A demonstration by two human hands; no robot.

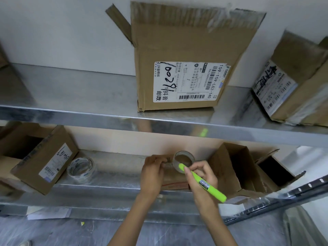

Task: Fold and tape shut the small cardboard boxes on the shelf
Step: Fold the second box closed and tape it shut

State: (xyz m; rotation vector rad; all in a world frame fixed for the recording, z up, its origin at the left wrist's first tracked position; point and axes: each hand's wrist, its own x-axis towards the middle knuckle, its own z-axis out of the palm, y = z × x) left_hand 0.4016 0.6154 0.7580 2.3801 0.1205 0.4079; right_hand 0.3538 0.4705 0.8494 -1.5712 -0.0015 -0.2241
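On the lower metal shelf lies a small flat cardboard box, mostly hidden under my hands. My left hand pinches a stretch of clear tape against the box top. A tape roll stands on the box just right of that hand. My right hand grips a bright green utility knife, its tip at the roll's front edge where the tape leaves it.
A second tape roll sits left on the same shelf beside an open labelled box. Open boxes stand right of my hands. On the upper shelf rest a large labelled box and another box.
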